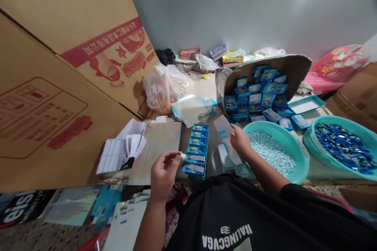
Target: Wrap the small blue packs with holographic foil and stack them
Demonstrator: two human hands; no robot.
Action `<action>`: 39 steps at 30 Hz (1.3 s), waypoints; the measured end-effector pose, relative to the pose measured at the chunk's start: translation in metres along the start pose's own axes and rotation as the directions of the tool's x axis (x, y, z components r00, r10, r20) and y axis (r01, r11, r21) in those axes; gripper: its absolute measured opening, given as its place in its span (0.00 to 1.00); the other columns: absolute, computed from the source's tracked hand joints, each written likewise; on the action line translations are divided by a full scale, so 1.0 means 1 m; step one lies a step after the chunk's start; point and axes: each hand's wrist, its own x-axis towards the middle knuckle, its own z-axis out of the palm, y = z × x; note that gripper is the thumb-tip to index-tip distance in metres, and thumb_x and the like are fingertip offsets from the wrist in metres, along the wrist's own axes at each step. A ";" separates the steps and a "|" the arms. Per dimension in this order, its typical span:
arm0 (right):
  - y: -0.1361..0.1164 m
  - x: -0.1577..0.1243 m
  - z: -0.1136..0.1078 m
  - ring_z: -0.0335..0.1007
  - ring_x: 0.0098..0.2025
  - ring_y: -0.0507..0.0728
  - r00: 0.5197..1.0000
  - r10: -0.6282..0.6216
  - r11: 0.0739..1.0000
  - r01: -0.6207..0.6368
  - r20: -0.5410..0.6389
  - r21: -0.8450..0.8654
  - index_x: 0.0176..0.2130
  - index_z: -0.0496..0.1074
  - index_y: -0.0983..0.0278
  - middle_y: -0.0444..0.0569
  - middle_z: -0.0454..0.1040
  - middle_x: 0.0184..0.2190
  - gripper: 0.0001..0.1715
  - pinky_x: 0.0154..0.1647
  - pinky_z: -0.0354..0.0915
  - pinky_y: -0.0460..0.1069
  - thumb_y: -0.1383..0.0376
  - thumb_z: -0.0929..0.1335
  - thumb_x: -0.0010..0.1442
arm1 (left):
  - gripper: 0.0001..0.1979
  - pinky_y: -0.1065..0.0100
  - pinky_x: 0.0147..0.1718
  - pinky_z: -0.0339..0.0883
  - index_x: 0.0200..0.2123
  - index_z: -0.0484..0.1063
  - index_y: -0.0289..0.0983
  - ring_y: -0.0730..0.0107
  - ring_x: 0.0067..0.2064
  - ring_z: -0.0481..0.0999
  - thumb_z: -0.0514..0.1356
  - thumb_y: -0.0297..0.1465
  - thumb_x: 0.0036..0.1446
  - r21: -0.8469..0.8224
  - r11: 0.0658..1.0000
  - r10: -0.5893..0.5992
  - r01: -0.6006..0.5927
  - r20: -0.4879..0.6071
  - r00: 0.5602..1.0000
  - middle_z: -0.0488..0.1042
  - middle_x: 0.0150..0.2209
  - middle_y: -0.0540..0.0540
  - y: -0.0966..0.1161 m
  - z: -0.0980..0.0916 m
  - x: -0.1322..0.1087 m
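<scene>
My left hand [165, 170] is closed in a pinch on a small pale sticker [183, 158], just left of a row of blue packs [198, 141]. The packs stand lined up, each with a round window. Pale strips lie across the nearest two packs. My right hand [240, 139] grips the edge of a long pale, glossy sticker sheet [224, 129] to the right of the row. Part of its fingers is hidden behind the hand. A white tray-like piece [226, 156] lies under the sheet.
At right are a teal basin [304, 164] of small pale pellets and another teal basin [312, 145] of blue pieces. An open carton [297, 62] holds several blue boxes. A large cardboard box [73, 106] borders the left; a plastic bag [165, 86] stands behind the grey board [159, 141].
</scene>
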 end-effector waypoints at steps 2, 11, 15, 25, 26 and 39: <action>0.006 -0.004 0.004 0.70 0.51 0.66 1.000 0.015 0.993 -0.012 0.025 -0.116 0.64 0.59 0.71 0.65 0.71 0.52 0.31 0.47 0.64 0.55 0.71 0.61 0.62 | 0.14 0.70 0.36 0.73 0.37 0.74 0.36 0.69 0.35 0.78 0.66 0.39 0.52 0.001 0.999 -0.046 0.046 0.026 0.999 0.79 0.33 0.46 -0.002 0.001 0.003; -0.053 -0.036 -0.026 0.66 0.53 0.61 0.869 -0.485 0.842 0.494 -0.099 0.214 0.57 0.68 0.62 0.58 0.69 0.53 0.22 0.54 0.63 0.57 0.69 0.63 0.63 | 0.23 0.64 0.43 0.72 0.56 0.65 0.39 0.66 0.41 0.78 0.61 0.34 0.57 0.264 0.950 0.115 -0.163 0.190 0.975 0.78 0.38 0.46 0.008 0.015 0.016; -0.103 -0.050 -0.040 0.71 0.40 0.54 0.729 -0.678 0.665 0.555 0.092 0.500 0.55 0.70 0.61 0.53 0.71 0.49 0.25 0.41 0.68 0.49 0.62 0.71 0.59 | 0.24 0.63 0.49 0.70 0.56 0.66 0.42 0.65 0.45 0.77 0.55 0.24 0.56 0.439 0.793 0.255 -0.423 0.391 0.884 0.77 0.44 0.46 0.021 0.020 0.021; -0.117 -0.053 -0.024 0.70 0.29 0.53 0.912 -0.403 0.795 0.306 0.079 0.524 0.35 0.80 0.64 0.47 0.78 0.26 0.07 0.33 0.62 0.47 0.65 0.72 0.55 | 0.21 0.70 0.33 0.71 0.53 0.66 0.40 0.68 0.41 0.77 0.56 0.26 0.54 0.228 0.964 0.062 -0.136 0.306 0.950 0.74 0.52 0.42 0.015 0.030 0.026; -0.117 -0.053 -0.025 0.71 0.29 0.54 0.927 -0.361 0.764 0.228 0.106 0.603 0.33 0.79 0.64 0.47 0.78 0.26 0.07 0.33 0.62 0.48 0.63 0.73 0.54 | 0.22 0.68 0.37 0.72 0.53 0.66 0.40 0.69 0.40 0.77 0.57 0.27 0.54 0.174 0.979 0.046 -0.104 0.305 0.951 0.73 0.53 0.41 0.010 0.030 0.028; -0.124 -0.061 -0.027 0.70 0.44 0.57 0.857 -0.215 0.070 -0.465 0.468 0.883 0.42 0.78 0.62 0.53 0.76 0.50 0.21 0.38 0.65 0.48 0.49 0.71 0.56 | 0.25 0.63 0.39 0.74 0.47 0.69 0.34 0.67 0.35 0.78 0.65 0.45 0.51 -0.328 0.868 -0.216 0.373 0.427 0.878 0.77 0.37 0.44 0.010 0.053 0.018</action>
